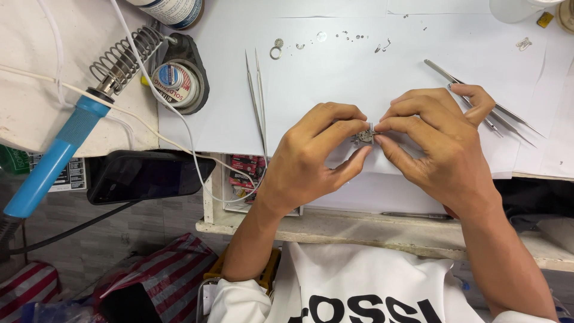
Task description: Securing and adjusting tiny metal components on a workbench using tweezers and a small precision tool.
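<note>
We pinch a tiny metal part [364,136] between the fingertips of our left hand [314,158] and right hand [439,149], above the white paper [335,78]. Left of the paper, a round tin [174,84] holds something pale we cannot tell.

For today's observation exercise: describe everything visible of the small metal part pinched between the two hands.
The small metal part looks silvery-grey, flat and irregular, possibly a tiny mechanism; its details are too small to tell. It is held above the white paper, pinched between the fingertips of the left hand and the right hand.
</note>
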